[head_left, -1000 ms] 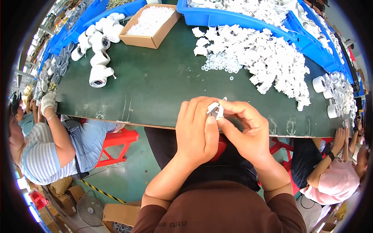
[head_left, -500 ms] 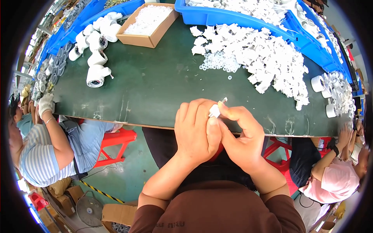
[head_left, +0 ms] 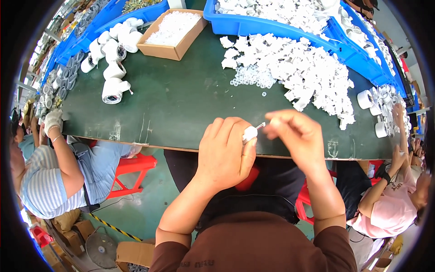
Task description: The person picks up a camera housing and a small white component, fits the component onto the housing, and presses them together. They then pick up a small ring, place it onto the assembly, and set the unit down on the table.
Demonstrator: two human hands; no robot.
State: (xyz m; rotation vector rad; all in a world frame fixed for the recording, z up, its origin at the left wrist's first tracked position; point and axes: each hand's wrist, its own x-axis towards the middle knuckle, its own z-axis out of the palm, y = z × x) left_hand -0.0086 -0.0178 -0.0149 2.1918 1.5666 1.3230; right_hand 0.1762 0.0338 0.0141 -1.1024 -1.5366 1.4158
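Observation:
My left hand (head_left: 223, 154) is closed around a small white plastic piece (head_left: 249, 133) at the near edge of the green table (head_left: 181, 102). A thin pale prong (head_left: 261, 125) juts from the piece toward the right. Just right of the prong is my right hand (head_left: 299, 138), its fingers loosely curled, apart and slightly blurred, with nothing visible in them. Beyond my hands lies a heap of small white plastic parts (head_left: 312, 75). Clear small rings (head_left: 252, 76) lie against its left side, and one loose ring (head_left: 264, 94) sits nearer.
White rounded housings (head_left: 113, 90) stand at left, near a cardboard box (head_left: 165, 51) of translucent bits. Blue bins (head_left: 244, 29) of white parts line the far side. White cylinders (head_left: 381, 129) lie at right. A co-worker's gloved hand (head_left: 53, 120) rests at left; another person (head_left: 385, 204) sits right.
My right hand has come off the white piece and moved right, its pinch loosened. My left hand still holds the piece, whose prong now points right. The right-hand co-worker has raised an arm.

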